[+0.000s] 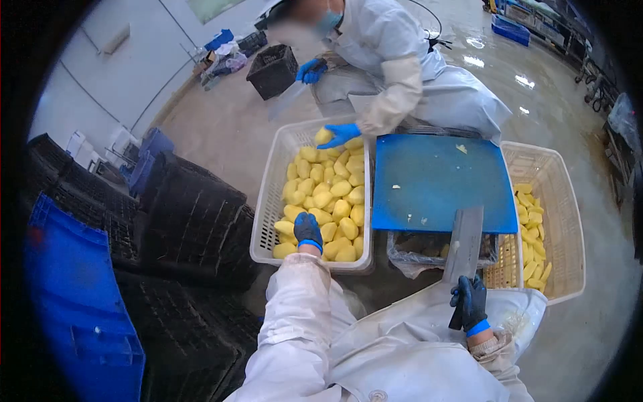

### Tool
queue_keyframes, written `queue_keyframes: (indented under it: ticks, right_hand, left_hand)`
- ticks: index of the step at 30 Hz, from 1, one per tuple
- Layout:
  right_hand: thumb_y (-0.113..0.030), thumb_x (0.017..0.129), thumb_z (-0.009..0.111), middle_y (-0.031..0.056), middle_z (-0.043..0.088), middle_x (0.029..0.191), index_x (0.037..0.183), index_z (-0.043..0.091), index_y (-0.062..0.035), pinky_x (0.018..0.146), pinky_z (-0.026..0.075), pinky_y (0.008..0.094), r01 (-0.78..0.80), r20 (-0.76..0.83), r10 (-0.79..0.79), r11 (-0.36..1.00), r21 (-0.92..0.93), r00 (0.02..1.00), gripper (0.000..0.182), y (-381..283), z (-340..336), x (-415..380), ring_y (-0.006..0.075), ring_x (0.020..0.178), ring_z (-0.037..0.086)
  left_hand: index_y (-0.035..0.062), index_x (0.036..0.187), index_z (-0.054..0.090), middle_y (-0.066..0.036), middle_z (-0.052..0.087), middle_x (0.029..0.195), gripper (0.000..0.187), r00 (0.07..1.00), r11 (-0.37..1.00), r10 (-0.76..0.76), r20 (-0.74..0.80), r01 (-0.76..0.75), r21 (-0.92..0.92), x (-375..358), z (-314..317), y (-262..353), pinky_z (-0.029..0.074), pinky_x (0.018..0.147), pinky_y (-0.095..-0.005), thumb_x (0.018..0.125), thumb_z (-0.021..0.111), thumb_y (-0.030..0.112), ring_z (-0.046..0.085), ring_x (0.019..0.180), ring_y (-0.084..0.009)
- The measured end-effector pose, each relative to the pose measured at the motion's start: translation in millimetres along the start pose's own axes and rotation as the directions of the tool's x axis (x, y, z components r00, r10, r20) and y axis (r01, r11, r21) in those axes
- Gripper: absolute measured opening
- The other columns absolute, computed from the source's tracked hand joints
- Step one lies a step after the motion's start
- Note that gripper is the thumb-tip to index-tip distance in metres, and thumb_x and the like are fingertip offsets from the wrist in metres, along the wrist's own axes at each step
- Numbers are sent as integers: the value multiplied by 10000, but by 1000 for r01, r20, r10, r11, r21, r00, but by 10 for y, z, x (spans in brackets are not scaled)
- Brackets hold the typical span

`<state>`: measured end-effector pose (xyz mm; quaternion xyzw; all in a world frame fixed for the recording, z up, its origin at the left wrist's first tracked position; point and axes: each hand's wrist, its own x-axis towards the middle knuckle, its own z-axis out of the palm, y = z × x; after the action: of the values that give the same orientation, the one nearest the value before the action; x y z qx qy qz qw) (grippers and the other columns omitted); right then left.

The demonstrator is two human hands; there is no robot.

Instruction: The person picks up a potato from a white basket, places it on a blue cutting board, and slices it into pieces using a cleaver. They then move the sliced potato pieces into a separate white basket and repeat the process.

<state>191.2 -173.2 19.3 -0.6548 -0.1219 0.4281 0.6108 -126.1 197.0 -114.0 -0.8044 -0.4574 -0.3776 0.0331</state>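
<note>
My left hand (308, 230), in a dark glove with a blue cuff, reaches into a white perforated crate (258, 221) and rests on the peeled potatoes (323, 199). Its fingertips point down among them, and I cannot tell whether they grip one. A broad-bladed cleaver (466, 238) is in my right hand (470, 301), fingers wrapped round the dark handle. The blade points away from me and overlaps the near edge of a blue cutting board (435, 175), which has a few small scraps on it.
Opposite, a person (402, 67) holds a potato in one blue glove (340, 135) and a knife (289, 100) in the other. Cut potato pieces (532, 244) lie in a cream crate (569, 221) at right. Black crates (191, 221) and a blue crate (80, 301) stand left.
</note>
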Motion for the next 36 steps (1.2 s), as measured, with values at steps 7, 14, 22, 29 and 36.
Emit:
queue_keyframes:
  ticks: [7,14,22,29,36]
  right_hand:
    - [-131,879,507,82,536,617,997,475,-39,372,419,257,-96,-96,91,994,-46,991,153,32,145,-19,143,421,492]
    - [-107,877,508,67,522,630,1041,463,-36,390,434,255,-188,-155,186,982,-2,970,184,44,218,-44,136,470,504]
    - [-104,876,518,54,524,704,1017,461,-34,393,439,249,-153,-129,154,988,16,980,168,82,226,-7,128,504,512]
    - [-124,864,554,36,526,730,993,495,-63,419,437,232,-65,-32,63,996,-65,998,154,-119,269,-154,109,538,512]
    - [-190,866,555,66,567,664,979,541,-45,486,440,293,16,123,19,961,-277,992,184,-295,458,-141,122,548,515]
  left_hand:
    - [-15,1336,271,-279,464,1230,864,400,701,-574,715,691,177,-124,647,487,398,930,-419,708,619,464,477,1130,-380]
    - [-39,1345,241,-259,468,1237,916,345,707,-641,685,612,353,149,710,798,417,928,-393,652,694,353,493,1126,-349]
    - [45,1250,363,-92,524,1026,643,725,203,-509,464,625,-754,803,296,1306,469,801,-320,704,699,97,547,903,-223]
    - [69,1234,439,-152,535,1092,634,831,757,-7,557,368,-540,587,95,2441,430,876,-358,708,717,287,523,1023,-269]
    - [45,1276,406,-190,547,1083,543,798,717,48,601,391,-577,436,237,2149,497,770,-381,815,616,242,567,951,-299]
